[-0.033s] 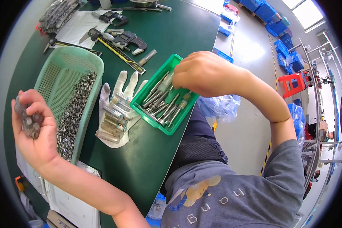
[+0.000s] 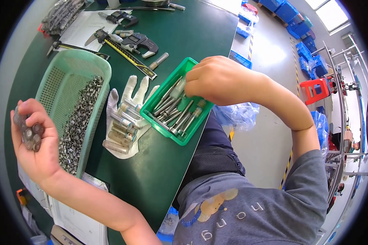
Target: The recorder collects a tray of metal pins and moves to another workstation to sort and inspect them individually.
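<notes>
Raised over the left side of the light green mesh basket [image 2: 106,73], my left hand [image 2: 43,143] is curled around several small round grey pieces [image 2: 33,134]. Bent down over the far right end of a green plastic tray [image 2: 180,141], my right hand [image 2: 210,79] has its fingers drawn together. Its fingertips are partly hidden, so what they pinch cannot be made out. Metal pin gauges [image 2: 179,122] and a few clear tubes lie in that tray. Many short metal rings [image 2: 79,130] fill the right side of the basket.
A white glove [image 2: 129,153] lies between basket and tray, bearing several labelled clear tubes [image 2: 120,122]. Beyond are a caliper [image 2: 126,55], a digital micrometer [image 2: 140,43] and a lone tube [image 2: 159,61]. The table's edge runs right of the tray; a red stool [image 2: 315,90] stands on the floor.
My left hand has shifted very slightly left, still holding the round pieces. My right hand stays over the green tray almost unmoved.
</notes>
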Available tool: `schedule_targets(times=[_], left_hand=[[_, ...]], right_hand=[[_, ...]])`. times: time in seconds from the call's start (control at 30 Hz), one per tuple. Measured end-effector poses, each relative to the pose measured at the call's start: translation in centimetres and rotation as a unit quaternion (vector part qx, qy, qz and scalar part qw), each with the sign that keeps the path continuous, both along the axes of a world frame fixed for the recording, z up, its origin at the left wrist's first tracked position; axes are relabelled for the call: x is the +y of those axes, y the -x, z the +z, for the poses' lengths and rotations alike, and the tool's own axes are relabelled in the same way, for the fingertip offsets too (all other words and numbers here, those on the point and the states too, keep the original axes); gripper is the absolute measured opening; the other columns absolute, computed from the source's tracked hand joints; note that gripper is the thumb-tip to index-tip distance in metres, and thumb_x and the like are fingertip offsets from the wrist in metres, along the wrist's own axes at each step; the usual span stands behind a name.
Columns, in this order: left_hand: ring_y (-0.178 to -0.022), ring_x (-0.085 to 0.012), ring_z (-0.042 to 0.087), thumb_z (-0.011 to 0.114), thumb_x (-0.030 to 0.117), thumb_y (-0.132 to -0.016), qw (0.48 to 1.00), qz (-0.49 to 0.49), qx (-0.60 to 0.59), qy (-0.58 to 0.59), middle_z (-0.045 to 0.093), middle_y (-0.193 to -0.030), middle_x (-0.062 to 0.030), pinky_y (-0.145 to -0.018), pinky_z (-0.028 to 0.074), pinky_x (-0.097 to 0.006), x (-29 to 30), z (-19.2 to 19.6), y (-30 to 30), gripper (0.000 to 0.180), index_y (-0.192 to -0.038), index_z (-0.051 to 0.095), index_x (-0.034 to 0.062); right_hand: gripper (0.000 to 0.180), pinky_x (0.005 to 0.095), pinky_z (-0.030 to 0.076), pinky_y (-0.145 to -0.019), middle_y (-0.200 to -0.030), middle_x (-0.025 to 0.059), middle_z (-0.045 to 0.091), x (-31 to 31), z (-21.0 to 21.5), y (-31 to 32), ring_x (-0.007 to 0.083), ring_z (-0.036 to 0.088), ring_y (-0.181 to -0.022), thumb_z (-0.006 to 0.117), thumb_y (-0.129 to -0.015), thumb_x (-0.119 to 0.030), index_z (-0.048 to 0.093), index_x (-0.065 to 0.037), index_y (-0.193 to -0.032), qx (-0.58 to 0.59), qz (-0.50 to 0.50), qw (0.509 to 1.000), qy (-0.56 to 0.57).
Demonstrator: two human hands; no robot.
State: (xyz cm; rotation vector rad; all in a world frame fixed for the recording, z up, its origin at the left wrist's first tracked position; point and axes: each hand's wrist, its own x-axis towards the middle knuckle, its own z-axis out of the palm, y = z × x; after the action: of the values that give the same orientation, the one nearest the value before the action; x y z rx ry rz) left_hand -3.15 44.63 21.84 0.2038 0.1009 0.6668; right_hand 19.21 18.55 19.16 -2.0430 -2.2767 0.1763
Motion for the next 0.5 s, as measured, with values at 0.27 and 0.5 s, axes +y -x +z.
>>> schedule_targets(times=[0.27,0.5], left_hand=[[-0.077,-0.0165,0.046,0.044,-0.001,-0.081,0.997,0.061,-0.025,0.043,0.039,-0.087,-0.0090,-0.057,0.037,-0.027,2.1,0.0,2.2,0.020,-0.101,0.040,-0.0025],[-0.078,-0.0162,0.044,0.042,0.000,-0.081,0.999,-0.008,-0.045,0.027,0.038,-0.086,-0.0085,-0.059,0.037,-0.028,1.7,-0.1,1.1,0.021,-0.103,0.040,-0.0033]], right_hand=[[0.008,0.0363,0.041,-0.057,-0.066,0.0072,0.050,1.5,0.9,0.8,0.0264,0.052,-0.065,0.057,-0.068,-0.015,0.057,-0.007,-0.065,0.055,-0.005,0.993,0.108],[0.019,0.0335,0.041,-0.055,-0.067,0.0066,0.057,2.6,1.4,0.4,0.0231,0.054,-0.061,0.060,-0.071,-0.025,0.058,-0.008,-0.065,0.116,-0.073,0.947,0.290]])
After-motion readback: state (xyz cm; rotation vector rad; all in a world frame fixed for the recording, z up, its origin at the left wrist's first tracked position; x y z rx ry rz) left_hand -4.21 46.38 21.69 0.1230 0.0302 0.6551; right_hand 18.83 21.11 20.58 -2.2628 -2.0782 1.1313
